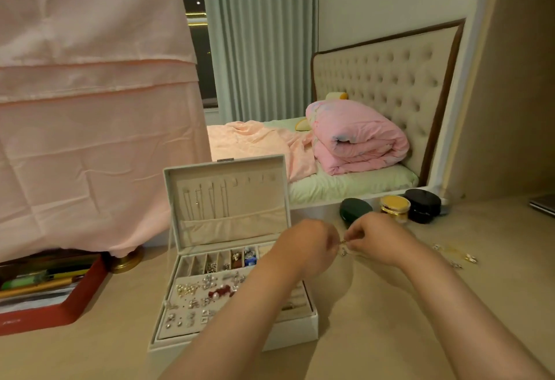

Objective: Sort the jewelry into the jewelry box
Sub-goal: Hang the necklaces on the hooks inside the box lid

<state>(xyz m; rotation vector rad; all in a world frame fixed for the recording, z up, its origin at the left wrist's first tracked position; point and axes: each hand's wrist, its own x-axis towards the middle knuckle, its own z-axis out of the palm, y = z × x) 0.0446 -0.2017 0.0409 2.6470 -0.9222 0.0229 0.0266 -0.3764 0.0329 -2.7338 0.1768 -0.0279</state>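
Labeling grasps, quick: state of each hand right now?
Left hand: pinching a small jewelry piece.
Right hand: pinching the same piece.

jewelry piece (343, 244) blurred, tray (295, 295) arm-hidden

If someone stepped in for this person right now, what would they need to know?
Left hand and right hand both pinch one small jewelry piece over the table, right of the open jewelry box.
Done: necklaces hang in its lid; earrings lie in the box below.
Left: place the held piece, then the loose pieces on the table to the right.
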